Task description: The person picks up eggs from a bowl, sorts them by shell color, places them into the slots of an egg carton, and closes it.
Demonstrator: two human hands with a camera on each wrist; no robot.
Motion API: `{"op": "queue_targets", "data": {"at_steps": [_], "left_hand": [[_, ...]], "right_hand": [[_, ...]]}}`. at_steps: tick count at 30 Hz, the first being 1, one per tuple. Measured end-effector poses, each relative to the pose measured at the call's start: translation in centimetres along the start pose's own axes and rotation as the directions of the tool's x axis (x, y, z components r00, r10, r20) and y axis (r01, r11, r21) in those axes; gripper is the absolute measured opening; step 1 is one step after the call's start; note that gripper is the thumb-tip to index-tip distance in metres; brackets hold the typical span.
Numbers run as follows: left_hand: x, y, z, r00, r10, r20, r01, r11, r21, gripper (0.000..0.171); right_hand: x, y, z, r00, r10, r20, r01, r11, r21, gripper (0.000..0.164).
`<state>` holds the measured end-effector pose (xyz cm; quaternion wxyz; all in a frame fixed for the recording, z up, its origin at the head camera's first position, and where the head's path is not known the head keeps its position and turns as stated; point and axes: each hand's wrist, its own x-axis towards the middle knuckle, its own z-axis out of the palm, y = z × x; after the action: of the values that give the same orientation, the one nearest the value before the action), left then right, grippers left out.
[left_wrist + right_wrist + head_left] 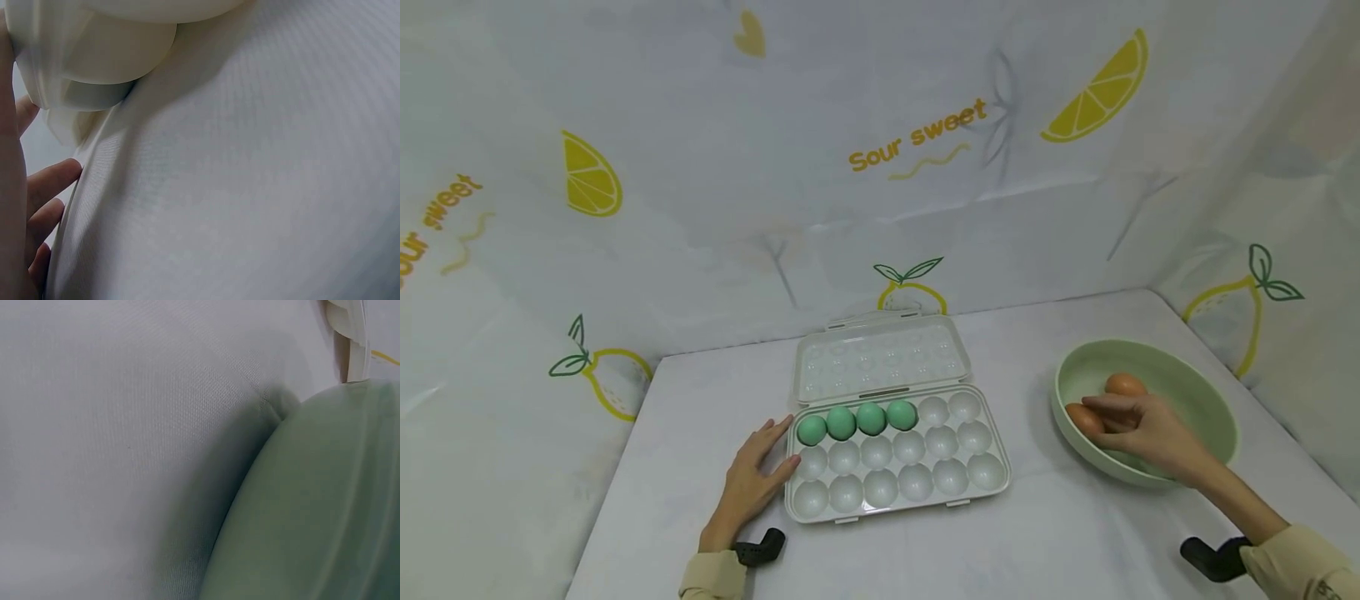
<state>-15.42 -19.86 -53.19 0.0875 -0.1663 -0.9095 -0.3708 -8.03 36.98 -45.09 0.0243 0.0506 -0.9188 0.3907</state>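
In the head view, a white plastic egg box [898,468] lies with its clear lid [882,358] folded back. Several green eggs [871,418] fill the left part of its far row. My left hand [752,475] rests at the box's left end, fingers extended and thumb tip on the rim; the left wrist view shows the box's underside [119,47] beside the fingers. Over at the right, my right hand [1153,433] reaches into a light green bowl [1195,392]. Its thumb and fingers pinch a brown egg [1084,422] near the bowl's left wall. Another brown egg [1125,384] lies just behind.
A white cloth [1045,542] covers the table. Behind it and at the sides hangs a white sheet [700,250] with lemon prints. The bowl's outer wall [294,506] fills the lower right of the right wrist view.
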Motion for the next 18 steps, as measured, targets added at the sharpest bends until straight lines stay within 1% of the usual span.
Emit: {"op": "queue_targets", "data": {"at_steps": [2,7,9,12,15,18], "left_hand": [[0.0,0.0,0.0,1.0,0.0,0.004,0.0,1.0,-0.004,0.061],[0.0,0.0,-0.2,1.0,0.001,0.001,-0.001,1.0,-0.002,0.062],[0.0,-0.1,-0.3,1.0,0.001,-0.002,-0.001,1.0,-0.001,0.061],[-0.1,-0.1,-0.2,1.0,-0.01,-0.001,0.01,1.0,-0.004,0.061],[-0.2,-0.1,-0.2,1.0,-0.016,0.007,0.016,1.0,-0.007,0.061],[-0.1,0.0,-0.1,1.0,-0.019,0.008,0.019,1.0,-0.001,0.061]], "right_hand": [[0.1,0.1,0.0,1.0,-0.011,0.016,0.011,1.0,0.024,0.051],[0.6,0.5,0.3,0.998,-0.044,0.055,0.036,0.989,0.141,0.055],[0.8,0.8,0.5,0.996,-0.063,0.06,0.052,0.985,0.164,0.054],[1.3,1.4,1.0,0.991,-0.13,0.041,0.124,0.984,0.125,0.05],[1.7,2.1,1.5,0.977,-0.215,0.001,0.214,0.974,0.071,0.048],[2.2,2.6,1.8,0.964,-0.264,-0.024,0.265,0.962,0.071,0.046]]}}
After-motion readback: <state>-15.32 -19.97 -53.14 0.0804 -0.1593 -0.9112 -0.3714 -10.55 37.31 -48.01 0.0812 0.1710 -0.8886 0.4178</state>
